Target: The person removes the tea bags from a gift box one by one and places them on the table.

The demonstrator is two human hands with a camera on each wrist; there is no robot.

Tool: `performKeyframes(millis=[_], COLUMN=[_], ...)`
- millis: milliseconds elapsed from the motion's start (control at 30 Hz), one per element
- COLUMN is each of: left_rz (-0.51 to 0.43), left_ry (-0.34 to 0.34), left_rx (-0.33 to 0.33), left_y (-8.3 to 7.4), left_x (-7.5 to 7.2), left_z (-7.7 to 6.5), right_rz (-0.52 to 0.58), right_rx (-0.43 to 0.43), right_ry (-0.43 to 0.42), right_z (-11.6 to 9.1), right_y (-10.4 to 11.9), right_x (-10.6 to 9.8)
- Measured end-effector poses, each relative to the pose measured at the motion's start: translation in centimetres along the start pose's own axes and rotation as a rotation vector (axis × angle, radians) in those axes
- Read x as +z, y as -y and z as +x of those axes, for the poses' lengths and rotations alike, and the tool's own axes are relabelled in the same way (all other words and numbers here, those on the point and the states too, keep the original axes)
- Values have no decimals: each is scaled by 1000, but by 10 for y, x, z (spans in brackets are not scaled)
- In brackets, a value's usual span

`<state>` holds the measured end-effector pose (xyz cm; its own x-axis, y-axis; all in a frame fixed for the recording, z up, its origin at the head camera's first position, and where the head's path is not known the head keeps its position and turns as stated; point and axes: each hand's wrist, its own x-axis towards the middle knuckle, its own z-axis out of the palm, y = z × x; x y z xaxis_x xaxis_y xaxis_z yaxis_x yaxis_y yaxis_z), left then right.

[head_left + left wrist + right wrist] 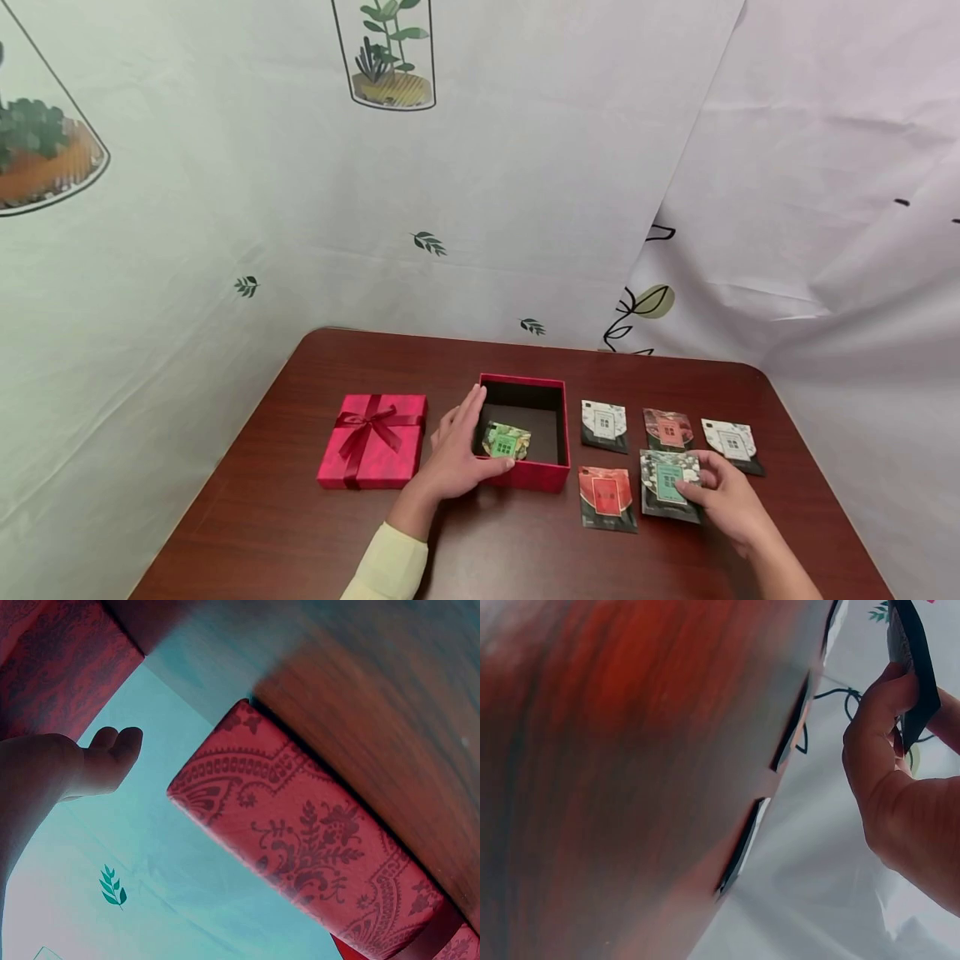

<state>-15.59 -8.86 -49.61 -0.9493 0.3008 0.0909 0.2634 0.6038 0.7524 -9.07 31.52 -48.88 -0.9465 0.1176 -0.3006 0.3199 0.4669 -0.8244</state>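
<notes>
My left hand rests at the left front corner of a red open box, its straight fingers along the left wall and its thumb on the front rim. Inside that box lies a green sachet. Between thumb and fingers my right hand pinches a black sachet with a teal label, lifted off the table. In the right wrist view, the held sachet shows edge-on beside the right hand.
The red box lid with a ribbon bow lies left of the box. On the dark wooden table lie a red sachet, two white-topped sachets and a brownish-red sachet. White printed cloth hangs behind.
</notes>
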Motion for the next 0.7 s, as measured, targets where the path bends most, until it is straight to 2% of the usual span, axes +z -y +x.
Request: performKeyframes(millis=[300,433,700], left_rz=[-1,-9,-16], left_ry=[10,2,-5], left_rx=[3,18,20], left_y=[-1,-1,-2], left_x=[-1,-1,-1], left_z=[1,1,-1], right_rz=[15,-52,-117], right_rx=[21,-6,18], right_ry=[-5,-14,21], right_z=[3,5,9], right_y=[-7,-8,-12], right_x=[1,-2,-3])
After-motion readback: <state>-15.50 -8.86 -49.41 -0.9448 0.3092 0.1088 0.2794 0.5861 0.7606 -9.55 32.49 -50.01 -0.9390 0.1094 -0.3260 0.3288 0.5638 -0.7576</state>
